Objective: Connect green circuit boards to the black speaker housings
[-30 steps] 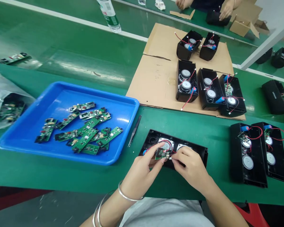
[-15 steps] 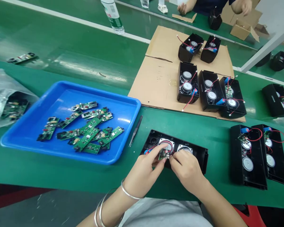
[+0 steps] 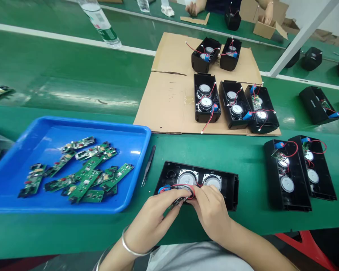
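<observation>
My left hand [image 3: 161, 212] pinches a small circuit board [image 3: 178, 201], tilted nearly edge-on, above the front edge of a black speaker housing [image 3: 228, 190]. Close beside it, the fingers of my right hand [image 3: 211, 209] are closed at the board's end on the red and black wires [image 3: 192, 190]; their very tips are hidden. The housing lies open side up, with two round speaker drivers [image 3: 187, 178] showing and a blue wrapped part [image 3: 164, 189] at its left end.
A blue tray [image 3: 142, 131] of green circuit boards stands left, with tweezers [image 3: 149, 165] beside it. Several housings rest on a cardboard sheet [image 3: 161, 98]; two more housings [image 3: 288, 203] lie right. A water bottle [image 3: 101, 26] stands behind. Across the table, a co-worker's hand [image 3: 268, 14] is at a small carton.
The board in my left hand has turned from face-up to nearly edge-on and come nearer to me. My right hand has shifted with it. The view has swung right.
</observation>
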Available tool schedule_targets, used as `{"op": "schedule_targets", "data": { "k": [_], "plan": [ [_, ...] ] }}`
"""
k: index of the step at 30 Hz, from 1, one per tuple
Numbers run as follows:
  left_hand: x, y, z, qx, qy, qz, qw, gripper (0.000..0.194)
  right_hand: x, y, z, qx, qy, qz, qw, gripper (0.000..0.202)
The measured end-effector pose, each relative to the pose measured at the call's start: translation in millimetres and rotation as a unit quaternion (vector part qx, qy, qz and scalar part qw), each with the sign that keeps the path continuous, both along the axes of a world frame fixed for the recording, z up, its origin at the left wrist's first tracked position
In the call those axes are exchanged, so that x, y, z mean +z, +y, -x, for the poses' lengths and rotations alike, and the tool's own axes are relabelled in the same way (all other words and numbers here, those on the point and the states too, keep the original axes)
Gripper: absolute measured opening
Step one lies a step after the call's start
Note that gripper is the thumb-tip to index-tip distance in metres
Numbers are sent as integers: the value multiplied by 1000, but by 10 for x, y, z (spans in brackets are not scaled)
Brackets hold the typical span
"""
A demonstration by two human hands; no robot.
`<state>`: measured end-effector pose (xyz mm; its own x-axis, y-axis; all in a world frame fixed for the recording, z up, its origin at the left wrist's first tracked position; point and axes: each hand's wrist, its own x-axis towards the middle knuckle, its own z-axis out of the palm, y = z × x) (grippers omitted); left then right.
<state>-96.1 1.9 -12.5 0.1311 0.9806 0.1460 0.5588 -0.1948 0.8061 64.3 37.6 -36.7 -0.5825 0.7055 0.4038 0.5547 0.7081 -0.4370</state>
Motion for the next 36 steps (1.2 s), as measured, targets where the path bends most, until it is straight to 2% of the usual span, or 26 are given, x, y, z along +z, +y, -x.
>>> {"op": "schedule_targets", "data": {
  "k": [3, 5, 9, 13, 16, 18, 20, 24, 28, 30, 32, 34, 36],
  "plan": [
    [-31, -1, -21, 22, -11, 10, 1000, 23, -15, 19, 15, 2, -2, 0, 1000, 25],
    [-37, 5, -45, 45, -38, 44, 997, 22, -2, 26, 29, 1, 0, 15, 1000, 25],
    [7, -4, -99, 104, -99, 131, 981, 23, 186, 123, -101, 22, -64, 53, 996, 14],
    [47, -60, -63, 161, -103, 178, 965, 26, 446, 336, -531, -29, -148, 42, 988, 41],
    [41, -87, -7, 187, -110, 216, 952, 31, 513, 433, -769, -19, -221, 41, 974, 78],
    [43, -86, 0, 208, -144, 236, 938, 36, 486, 428, -767, 27, -273, 59, 960, 103],
    [66, -78, -14, 229, -188, 252, 921, 40, 422, 388, -662, 63, -301, 71, 949, 111],
    [166, -91, 40, 246, -232, 261, 904, 50, 265, 289, -463, 65, -255, 67, 962, 94],
    [239, -74, 301, 276, -259, 222, 899, 46, 156, 155, -533, 47, -132, 27, 990, 78],
    [234, 33, 425, 301, -293, 198, 886, 41, 173, 85, -627, 30, -76, 2, 997, 72],
    [198, 253, 477, 329, -331, 177, 867, 39, 268, 42, -749, 2, -24, -12, 1000, 71],
    [138, 584, 432, 348, -349, 173, 853, 39, 437, 47, -910, -39, 10, -11, 999, 73],
    [70, 992, 303, 343, -344, 183, 855, 43, 645, 116, -1112, -92, 22, 3, 995, 74]
  ]
}}
